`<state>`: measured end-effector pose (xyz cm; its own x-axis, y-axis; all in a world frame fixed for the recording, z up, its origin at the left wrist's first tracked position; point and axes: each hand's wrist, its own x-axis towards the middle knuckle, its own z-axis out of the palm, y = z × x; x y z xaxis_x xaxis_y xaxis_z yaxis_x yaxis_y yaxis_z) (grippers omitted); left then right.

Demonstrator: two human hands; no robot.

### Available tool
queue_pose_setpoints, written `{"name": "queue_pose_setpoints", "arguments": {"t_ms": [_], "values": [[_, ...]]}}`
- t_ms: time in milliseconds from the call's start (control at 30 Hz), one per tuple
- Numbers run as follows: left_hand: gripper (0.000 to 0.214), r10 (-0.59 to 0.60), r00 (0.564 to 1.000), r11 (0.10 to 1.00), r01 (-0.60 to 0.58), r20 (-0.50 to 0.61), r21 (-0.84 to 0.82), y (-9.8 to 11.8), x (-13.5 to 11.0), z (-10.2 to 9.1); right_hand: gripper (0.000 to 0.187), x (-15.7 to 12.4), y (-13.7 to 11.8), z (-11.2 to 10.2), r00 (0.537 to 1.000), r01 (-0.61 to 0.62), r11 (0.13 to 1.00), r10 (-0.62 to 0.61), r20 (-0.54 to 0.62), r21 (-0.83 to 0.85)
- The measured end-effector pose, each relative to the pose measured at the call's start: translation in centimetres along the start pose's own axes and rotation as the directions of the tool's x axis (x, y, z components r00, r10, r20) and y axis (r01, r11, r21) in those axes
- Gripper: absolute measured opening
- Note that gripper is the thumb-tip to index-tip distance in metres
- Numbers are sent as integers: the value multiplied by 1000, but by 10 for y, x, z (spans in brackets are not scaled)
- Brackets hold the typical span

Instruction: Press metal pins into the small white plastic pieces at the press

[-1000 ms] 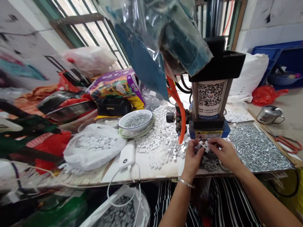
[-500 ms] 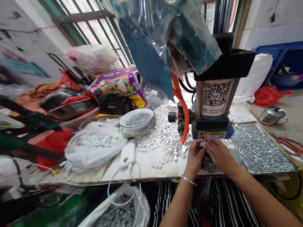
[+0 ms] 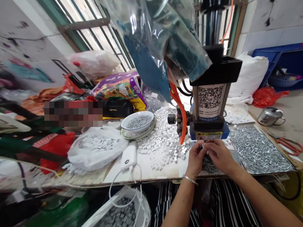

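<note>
Left hand [image 3: 195, 160] and right hand [image 3: 222, 155] meet by press [image 3: 209, 121], lower right, can't tell if fingers [image 3: 212, 148] grip anything; white clips [image 3: 163, 132], nails [image 3: 258, 151] flank them, likely for reach.

Lidded mug [image 3: 270, 117], scissors [image 3: 282, 140], power bank [image 3: 129, 155]

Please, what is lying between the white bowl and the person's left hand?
In the head view, a loose spread of small white pieces lies between the white bowl and the left hand.
</note>
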<state>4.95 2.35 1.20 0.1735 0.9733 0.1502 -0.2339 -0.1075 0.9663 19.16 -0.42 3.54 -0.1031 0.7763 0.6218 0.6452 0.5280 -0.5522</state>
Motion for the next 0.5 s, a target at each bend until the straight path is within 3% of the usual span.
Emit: {"name": "queue_pose_setpoints", "arguments": {"t_ms": [167, 333, 500], "values": [[19, 3, 999, 999, -1, -32, 50, 0, 0, 2, 38, -22, 11, -17, 995, -94, 993, 91, 42, 76], [18, -29, 999, 999, 30, -25, 39, 1, 0, 4, 27, -71, 37, -34, 981, -177, 970, 187, 44, -169], [19, -43, 999, 999, 43, -26, 15, -2, 1, 3, 24, -108, 53, -40, 977, -161, 905, 203, 67, -393]]}}
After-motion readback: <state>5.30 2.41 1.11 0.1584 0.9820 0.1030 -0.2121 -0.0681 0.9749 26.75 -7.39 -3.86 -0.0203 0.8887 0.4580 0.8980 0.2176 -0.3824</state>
